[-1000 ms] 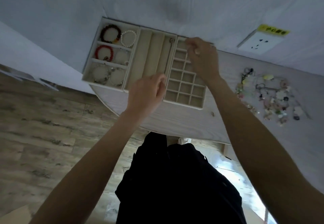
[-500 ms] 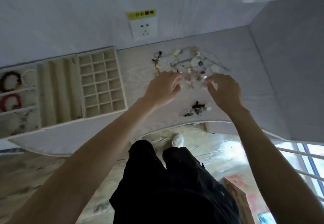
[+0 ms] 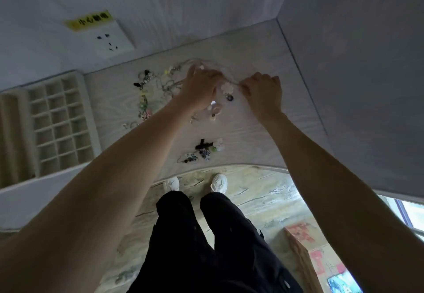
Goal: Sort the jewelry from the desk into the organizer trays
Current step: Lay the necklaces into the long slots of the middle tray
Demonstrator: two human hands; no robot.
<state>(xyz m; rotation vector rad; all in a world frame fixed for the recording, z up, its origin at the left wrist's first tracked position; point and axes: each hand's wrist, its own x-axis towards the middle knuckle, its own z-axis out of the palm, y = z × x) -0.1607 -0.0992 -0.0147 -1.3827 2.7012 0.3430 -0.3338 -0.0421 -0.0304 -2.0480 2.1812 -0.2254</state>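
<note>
A tangle of mixed jewelry lies on the pale wood-grain desk. My left hand reaches into the pile, fingers curled around a thin chain that loops toward the wall. My right hand pinches the same chain a little to the right. Between the hands lie a white flower piece and a dark ring. A small cluster of dark and white pieces sits near the desk's front edge. The beige grid organizer tray stands at the left, its cells empty.
A slotted beige tray adjoins the grid tray at the far left edge. A wall socket with a yellow label is above the desk. A side wall bounds the desk on the right. Below are my legs and a cardboard box.
Both hands left the organizer trays and went right to the jewelry pile. They have since reached deeper into it and taken hold of a thin chain.
</note>
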